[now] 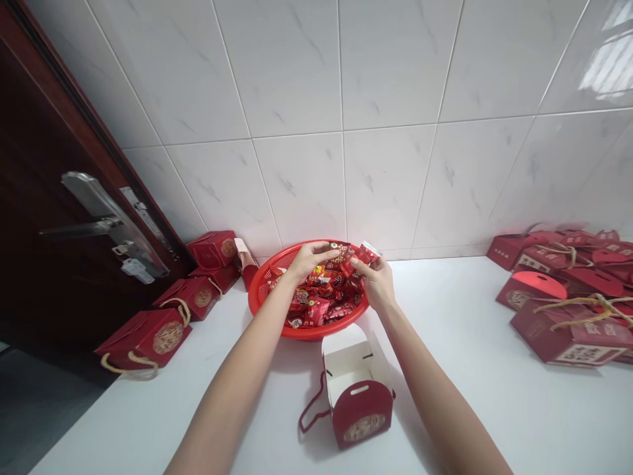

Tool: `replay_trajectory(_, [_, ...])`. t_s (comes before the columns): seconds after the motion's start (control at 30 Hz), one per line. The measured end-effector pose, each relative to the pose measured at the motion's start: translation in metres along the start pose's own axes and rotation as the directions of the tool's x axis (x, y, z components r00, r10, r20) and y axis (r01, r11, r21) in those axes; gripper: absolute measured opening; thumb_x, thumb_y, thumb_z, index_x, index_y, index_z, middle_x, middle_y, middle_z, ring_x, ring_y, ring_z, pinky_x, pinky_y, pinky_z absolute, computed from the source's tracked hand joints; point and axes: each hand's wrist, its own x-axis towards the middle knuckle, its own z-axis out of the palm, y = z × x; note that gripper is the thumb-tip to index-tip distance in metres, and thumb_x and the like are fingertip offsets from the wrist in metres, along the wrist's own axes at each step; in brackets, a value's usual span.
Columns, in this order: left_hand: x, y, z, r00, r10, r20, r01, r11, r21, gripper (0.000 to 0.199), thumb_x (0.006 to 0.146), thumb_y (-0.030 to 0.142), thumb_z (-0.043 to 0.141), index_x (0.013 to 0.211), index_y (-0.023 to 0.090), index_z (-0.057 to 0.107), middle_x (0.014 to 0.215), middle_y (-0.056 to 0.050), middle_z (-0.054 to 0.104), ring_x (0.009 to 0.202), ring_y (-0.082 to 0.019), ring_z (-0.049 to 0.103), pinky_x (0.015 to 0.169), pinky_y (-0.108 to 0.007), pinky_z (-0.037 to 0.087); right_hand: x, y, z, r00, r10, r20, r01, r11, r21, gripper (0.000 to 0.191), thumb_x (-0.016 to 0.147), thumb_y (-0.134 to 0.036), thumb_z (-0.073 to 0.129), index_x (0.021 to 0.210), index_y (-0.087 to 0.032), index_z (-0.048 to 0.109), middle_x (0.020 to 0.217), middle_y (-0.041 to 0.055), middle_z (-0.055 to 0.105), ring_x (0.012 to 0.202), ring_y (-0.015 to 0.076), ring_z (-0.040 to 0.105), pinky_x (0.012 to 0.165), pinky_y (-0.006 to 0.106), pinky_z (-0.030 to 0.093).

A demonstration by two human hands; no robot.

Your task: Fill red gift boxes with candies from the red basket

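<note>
Small red wrapped packets sit between the two hands, lifted over the far right part of a basket. Wrappers glossy and crinkled, mostly bright red; one, held by the right hand, shows a white edge at its top, and the one at the left fingertips is darker, with pale patterning.

Left hand: thumb and forefinger drawn together, pinching the darker packet. Right hand: thumb pressed across the red packets, fingers curled behind; exact count hidden by the grip.

Directly beneath both hands, red plastic basket, oval-looking, perforated sides, holding a loose heap of wrapped pieces: reds, some dark, a few touches of yellow and white. Individual prints too small to read.

Nearer the body, between the forearms: a maroon carton, top unfolded, white interior exposed, gold-toned emblem and slot on its front panel. Dark red cord loops out on its left side.

Well left of the left hand, folded red boxes with rope handles, some stacked. Well right of the right hand, a crowded cluster of similar boxes. All stand on a white tabletop against a tiled wall.
</note>
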Motion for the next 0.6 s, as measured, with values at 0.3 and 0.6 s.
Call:
replay_trajectory(0.3, [-0.021, 0.002, 0.014, 0.999, 0.035, 0.007, -0.036, 0.992, 0.119, 0.039, 0.073, 0.049, 0.081, 0.094, 0.017, 0.074, 0.088, -0.003, 0.073, 0.088, -0.022, 0.067, 0.085, -0.034, 0.052, -0.005, -0.004, 0.004, 1.000, -0.015, 0.019, 0.017, 0.997, -0.072, 0.042, 0.059, -0.035, 0.091, 0.091, -0.018, 0.069, 0.089, 0.0040, 0.077, 0.084, 0.0226, 0.070, 0.083, 0.038, 0.057])
replay_trajectory(0.6, [-0.035, -0.004, 0.016, 0.995, 0.013, -0.098, 0.000, 0.991, 0.135, 0.049, 0.060, 0.037, 0.089, 0.102, 0.017, 0.072, 0.109, -0.007, 0.074, 0.107, -0.028, 0.066, 0.096, -0.041, 0.050, -0.005, -0.011, 0.005, 0.969, 0.196, 0.152, -0.186, 0.980, -0.076, 0.044, 0.057, -0.035, 0.092, 0.094, -0.020, 0.070, 0.092, 0.0041, 0.078, 0.087, 0.0243, 0.072, 0.080, 0.039, 0.058])
